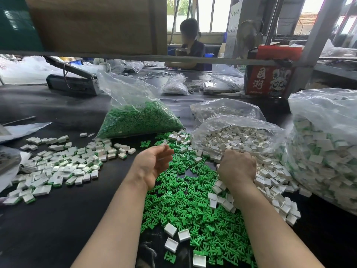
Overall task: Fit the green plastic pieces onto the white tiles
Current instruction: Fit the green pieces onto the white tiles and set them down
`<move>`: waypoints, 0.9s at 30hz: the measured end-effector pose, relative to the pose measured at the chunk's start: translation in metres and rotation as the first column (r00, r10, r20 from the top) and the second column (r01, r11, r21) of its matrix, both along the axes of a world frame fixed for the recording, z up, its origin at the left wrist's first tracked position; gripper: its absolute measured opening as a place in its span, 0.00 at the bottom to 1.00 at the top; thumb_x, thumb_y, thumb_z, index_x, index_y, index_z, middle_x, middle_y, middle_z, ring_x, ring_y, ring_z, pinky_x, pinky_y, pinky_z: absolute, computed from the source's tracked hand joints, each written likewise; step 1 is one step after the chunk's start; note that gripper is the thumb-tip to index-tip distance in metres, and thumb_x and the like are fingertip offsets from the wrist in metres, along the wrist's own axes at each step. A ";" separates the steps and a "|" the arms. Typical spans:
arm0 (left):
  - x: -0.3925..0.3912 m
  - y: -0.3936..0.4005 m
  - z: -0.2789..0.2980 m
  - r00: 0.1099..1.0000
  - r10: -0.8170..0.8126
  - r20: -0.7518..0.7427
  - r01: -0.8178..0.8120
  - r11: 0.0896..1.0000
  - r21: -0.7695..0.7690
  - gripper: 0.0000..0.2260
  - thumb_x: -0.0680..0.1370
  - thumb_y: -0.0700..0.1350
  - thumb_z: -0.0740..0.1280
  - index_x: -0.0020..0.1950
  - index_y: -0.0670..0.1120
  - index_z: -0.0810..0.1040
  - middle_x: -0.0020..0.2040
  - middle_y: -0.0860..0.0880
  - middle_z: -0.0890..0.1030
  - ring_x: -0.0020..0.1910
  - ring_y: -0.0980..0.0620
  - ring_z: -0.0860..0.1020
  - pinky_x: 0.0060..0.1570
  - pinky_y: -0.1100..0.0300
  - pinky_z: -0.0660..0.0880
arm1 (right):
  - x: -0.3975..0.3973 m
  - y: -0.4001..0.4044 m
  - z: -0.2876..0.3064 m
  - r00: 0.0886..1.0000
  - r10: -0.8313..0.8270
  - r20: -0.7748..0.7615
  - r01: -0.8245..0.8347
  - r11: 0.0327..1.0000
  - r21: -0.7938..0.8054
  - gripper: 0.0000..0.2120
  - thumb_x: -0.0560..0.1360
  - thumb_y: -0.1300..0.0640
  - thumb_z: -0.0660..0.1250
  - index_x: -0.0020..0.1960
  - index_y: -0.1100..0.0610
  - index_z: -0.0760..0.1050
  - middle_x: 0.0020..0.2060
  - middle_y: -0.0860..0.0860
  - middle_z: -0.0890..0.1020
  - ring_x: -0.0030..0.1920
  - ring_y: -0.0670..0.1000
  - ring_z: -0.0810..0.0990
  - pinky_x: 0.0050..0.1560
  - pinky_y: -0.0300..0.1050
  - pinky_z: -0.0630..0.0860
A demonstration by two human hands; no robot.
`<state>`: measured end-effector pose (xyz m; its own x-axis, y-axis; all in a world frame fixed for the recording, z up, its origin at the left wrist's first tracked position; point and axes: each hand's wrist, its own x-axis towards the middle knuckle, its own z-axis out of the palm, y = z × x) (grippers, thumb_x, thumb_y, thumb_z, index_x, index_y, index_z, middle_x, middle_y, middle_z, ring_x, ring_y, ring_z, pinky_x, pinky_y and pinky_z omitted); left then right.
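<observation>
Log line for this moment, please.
left hand open, empty, above green pieces | right hand reaching into white tiles, grasp hidden | finished tiles piled left

**Desk layout from my head view**

Loose plastic pieces (193, 206) lie heaped on the desk (58, 229) straight ahead of me, under and between my hands. A spread of fitted tiles (63, 167) lies to the left. Behind the heap stands a bag of pieces (139, 120); right of that, an open bag of tiles (237, 136) spills tiles toward me. A larger bag (328, 151) sits at the far right, with a carton (268, 80) behind it.
</observation>
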<state>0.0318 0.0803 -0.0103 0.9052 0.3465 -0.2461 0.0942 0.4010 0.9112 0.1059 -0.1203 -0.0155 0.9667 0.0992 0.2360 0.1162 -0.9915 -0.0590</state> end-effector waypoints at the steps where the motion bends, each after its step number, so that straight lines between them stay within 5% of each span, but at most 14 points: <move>1: 0.001 -0.005 -0.001 0.999 -0.035 -0.012 0.036 0.997 0.066 0.08 0.81 0.43 0.62 0.53 0.43 0.80 0.43 0.48 0.86 0.39 0.53 0.83 0.36 0.61 0.75 | 0.000 -0.001 0.001 0.999 0.048 0.015 -0.049 0.996 0.081 0.08 0.81 0.53 0.58 0.50 0.56 0.74 0.39 0.49 0.78 0.45 0.52 0.78 0.50 0.47 0.76; 3: 0.004 -0.014 -0.004 0.996 -0.089 -0.032 0.093 0.983 0.160 0.06 0.80 0.41 0.64 0.54 0.43 0.80 0.43 0.48 0.86 0.38 0.54 0.82 0.35 0.62 0.75 | 0.000 0.000 0.004 0.981 0.194 0.003 -0.179 0.895 0.409 0.08 0.80 0.55 0.63 0.53 0.58 0.78 0.42 0.52 0.83 0.43 0.53 0.81 0.49 0.51 0.80; 6: 0.008 -0.025 -0.006 0.989 -0.146 -0.028 0.148 0.972 0.181 0.05 0.78 0.39 0.67 0.53 0.42 0.80 0.42 0.47 0.86 0.37 0.54 0.82 0.35 0.62 0.77 | -0.006 0.006 0.016 0.897 0.441 -0.021 -0.209 0.466 0.860 0.08 0.77 0.61 0.68 0.56 0.59 0.78 0.51 0.56 0.84 0.51 0.55 0.83 0.54 0.53 0.81; 8: 0.009 -0.032 -0.006 0.986 -0.165 -0.007 0.164 0.973 0.161 0.05 0.77 0.40 0.69 0.52 0.41 0.80 0.40 0.47 0.86 0.35 0.55 0.82 0.34 0.64 0.78 | -0.012 0.010 0.021 0.850 0.527 0.021 -0.198 0.282 0.939 0.11 0.74 0.62 0.70 0.56 0.58 0.78 0.53 0.56 0.84 0.53 0.53 0.83 0.56 0.50 0.81; 10: 0.010 -0.037 -0.004 0.986 -0.164 0.023 0.160 0.980 0.114 0.10 0.74 0.45 0.72 0.50 0.41 0.80 0.40 0.46 0.86 0.34 0.55 0.82 0.32 0.64 0.77 | -0.017 0.014 0.023 0.818 0.568 0.085 -0.242 0.206 0.948 0.12 0.73 0.63 0.71 0.56 0.59 0.77 0.52 0.55 0.85 0.52 0.49 0.84 0.54 0.45 0.81; 14: 0.008 -0.039 0.000 0.985 -0.152 0.085 0.149 0.988 0.037 0.19 0.64 0.53 0.75 0.48 0.42 0.82 0.41 0.45 0.86 0.35 0.54 0.83 0.32 0.64 0.77 | -0.019 0.020 0.018 0.796 0.569 0.207 -0.384 0.210 0.899 0.12 0.72 0.66 0.73 0.55 0.61 0.79 0.47 0.51 0.85 0.48 0.44 0.85 0.45 0.37 0.81; 18: 0.008 -0.039 -0.003 0.986 -0.032 0.162 0.013 0.993 0.120 0.12 0.68 0.45 0.76 0.47 0.41 0.81 0.39 0.45 0.85 0.37 0.52 0.83 0.34 0.65 0.78 | -0.018 0.024 0.017 0.760 0.607 0.234 -0.460 0.247 0.853 0.15 0.72 0.62 0.74 0.58 0.56 0.78 0.52 0.50 0.85 0.52 0.44 0.84 0.49 0.43 0.82; 23: 0.009 -0.039 -0.003 0.948 0.096 0.305 -0.240 0.843 0.482 0.06 0.71 0.40 0.76 0.44 0.45 0.82 0.39 0.47 0.84 0.38 0.53 0.81 0.42 0.57 0.79 | -0.011 0.021 0.004 0.807 0.589 -0.037 -0.461 0.668 0.584 0.11 0.74 0.54 0.73 0.57 0.50 0.81 0.50 0.45 0.84 0.48 0.43 0.81 0.56 0.48 0.79; 27: 0.007 -0.042 0.000 0.929 0.076 0.362 -0.272 0.802 0.531 0.07 0.71 0.38 0.76 0.43 0.48 0.81 0.38 0.50 0.84 0.39 0.54 0.82 0.42 0.58 0.79 | -0.014 0.026 -0.003 0.732 0.645 -0.220 -0.533 0.743 0.404 0.18 0.69 0.42 0.75 0.58 0.42 0.80 0.52 0.46 0.77 0.52 0.46 0.75 0.54 0.43 0.73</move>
